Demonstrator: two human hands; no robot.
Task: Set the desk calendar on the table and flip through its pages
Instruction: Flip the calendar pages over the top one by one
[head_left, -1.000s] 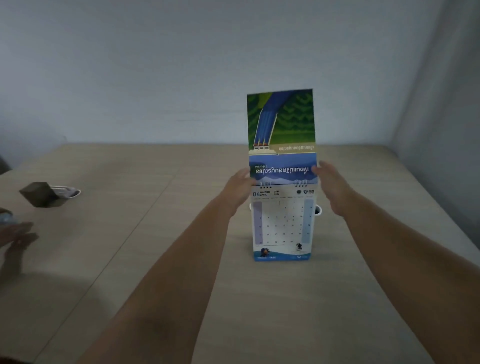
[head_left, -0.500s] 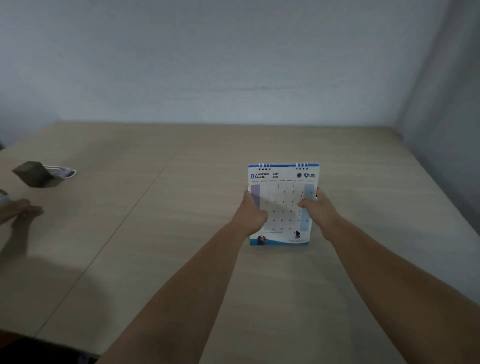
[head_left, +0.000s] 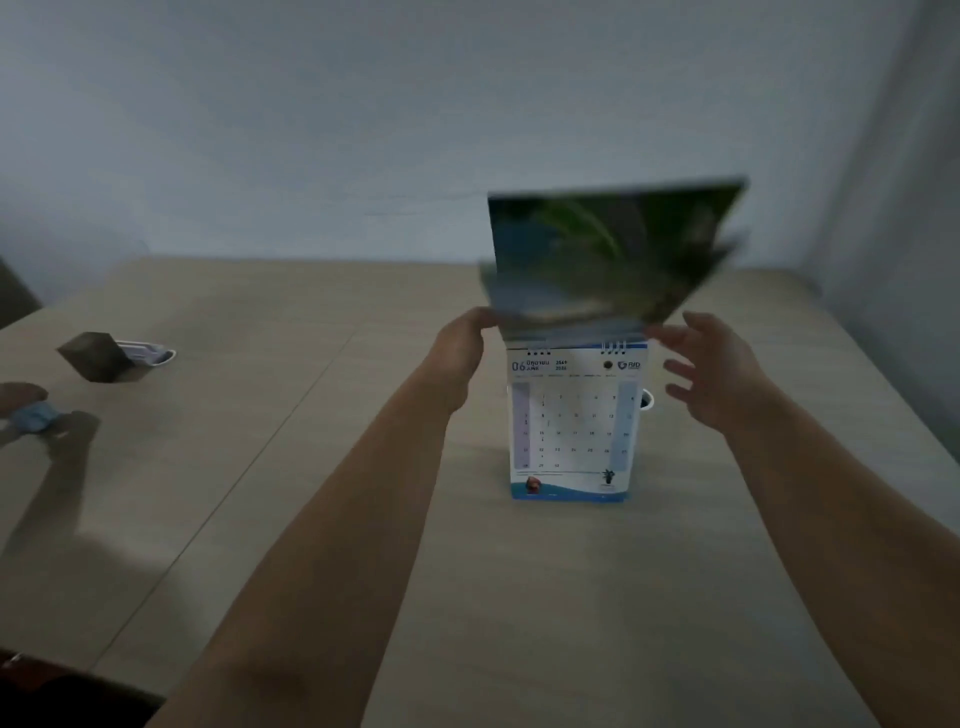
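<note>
While the desk calendar (head_left: 570, 426) stands on the table (head_left: 311, 467), the left hand (head_left: 460, 353) pinches a light, floppy page (head_left: 608, 254) near its spiral binding; the right hand (head_left: 711, 374) hovers released.

Illumination: dim and even, with a cool grey-blue cast on the wall (head_left: 363, 130).
Shadows: soft dark patch on the counter (head_left: 519, 597) at lower left; faint shadow at the foot of the calendar (head_left: 570, 431).
Glare: no bright hotspots visible.
Motion blur: heavy on the raised page (head_left: 613, 254); moderate on the fingers of the right hand (head_left: 722, 369).
Sharpness: calendar digits soft, small print unreadable.
Edge distortion: counter edges bow with the wide-angle lens; corners darken.
</note>
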